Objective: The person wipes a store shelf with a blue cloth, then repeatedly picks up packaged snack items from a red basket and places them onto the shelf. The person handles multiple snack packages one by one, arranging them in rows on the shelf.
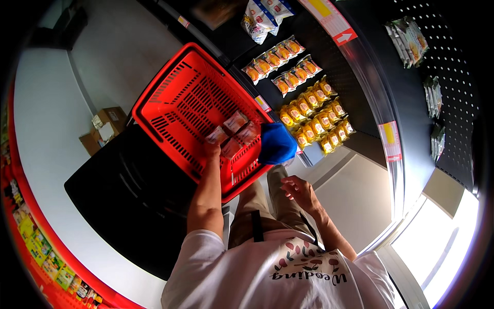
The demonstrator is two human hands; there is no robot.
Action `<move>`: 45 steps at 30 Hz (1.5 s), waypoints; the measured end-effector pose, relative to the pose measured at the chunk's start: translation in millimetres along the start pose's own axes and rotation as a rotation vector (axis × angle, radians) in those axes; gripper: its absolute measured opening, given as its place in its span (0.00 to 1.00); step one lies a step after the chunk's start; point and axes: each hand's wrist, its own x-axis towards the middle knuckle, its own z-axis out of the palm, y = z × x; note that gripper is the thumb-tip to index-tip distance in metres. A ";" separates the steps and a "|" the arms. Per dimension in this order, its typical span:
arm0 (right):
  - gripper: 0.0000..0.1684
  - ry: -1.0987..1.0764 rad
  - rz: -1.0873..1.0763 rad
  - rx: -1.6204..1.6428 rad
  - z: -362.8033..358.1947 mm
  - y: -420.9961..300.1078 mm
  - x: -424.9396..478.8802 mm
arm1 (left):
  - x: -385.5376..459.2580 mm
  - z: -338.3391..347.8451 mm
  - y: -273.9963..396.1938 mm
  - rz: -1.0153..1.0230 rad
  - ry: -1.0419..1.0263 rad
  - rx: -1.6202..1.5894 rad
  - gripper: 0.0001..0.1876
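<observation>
A red plastic shopping basket (185, 96) stands before me, with several small wrapped packets (235, 121) lying at its near right part. My left hand (213, 148) reaches into the basket and touches the leftmost packet; whether its fingers grip it is hard to tell. My right hand (299, 191) hangs beside my legs with fingers loosely bent and nothing in it. A blue cloth-like thing (278, 143) lies at the basket's right corner, partly over the rim.
On the black shelf right of the basket lie rows of orange-printed packets (273, 60) and yellow-wrapped snacks (312, 101). A black box-like surface (127, 201) is at the left, with an open cardboard box (112, 119) behind it. Green packets (409, 42) stand on another shelf.
</observation>
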 end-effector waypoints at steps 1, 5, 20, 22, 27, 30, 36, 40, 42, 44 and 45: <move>0.16 0.010 -0.009 0.016 -1.1 -0.1 -1.2 | -2.6 -0.5 1.6 0.026 0.020 0.021 0.25; 0.15 0.032 -0.014 0.026 -4.6 -2.1 -7.2 | -10.2 -5.1 9.7 0.022 0.046 0.221 0.29; 0.15 0.182 -0.296 -0.213 -24.9 -78.4 -56.1 | -92.9 -52.1 214.4 0.368 -0.233 -0.441 0.20; 0.14 0.217 -0.343 -0.208 -32.8 -96.8 -68.3 | -124.8 -70.9 300.7 0.462 -0.301 -0.466 0.20; 0.14 0.318 -0.476 -0.034 -60.0 -137.0 -100.9 | -197.0 -101.0 466.6 0.749 -0.437 -0.485 0.17; 0.18 0.308 -0.496 0.264 -90.8 -173.3 -124.7 | -216.1 -99.9 537.2 0.972 -0.447 -0.444 0.15; 0.25 0.482 -0.707 0.412 -193.2 -227.0 -91.1 | -202.2 -52.4 647.7 1.263 -0.266 -0.163 0.21; 0.31 0.576 -0.695 0.469 -239.4 -265.5 -47.2 | -161.2 -2.4 688.7 1.243 -0.255 -0.043 0.24; 0.35 0.642 -0.648 0.471 -256.8 -273.1 -26.4 | -160.8 11.0 701.5 1.156 -0.293 0.075 0.26; 0.38 0.634 -0.578 0.494 -262.3 -283.0 -8.5 | -152.8 16.8 706.9 1.144 -0.239 0.216 0.27; 0.40 0.635 -0.537 0.507 -266.3 -283.6 -0.4 | -154.7 20.3 708.8 1.140 -0.238 0.251 0.27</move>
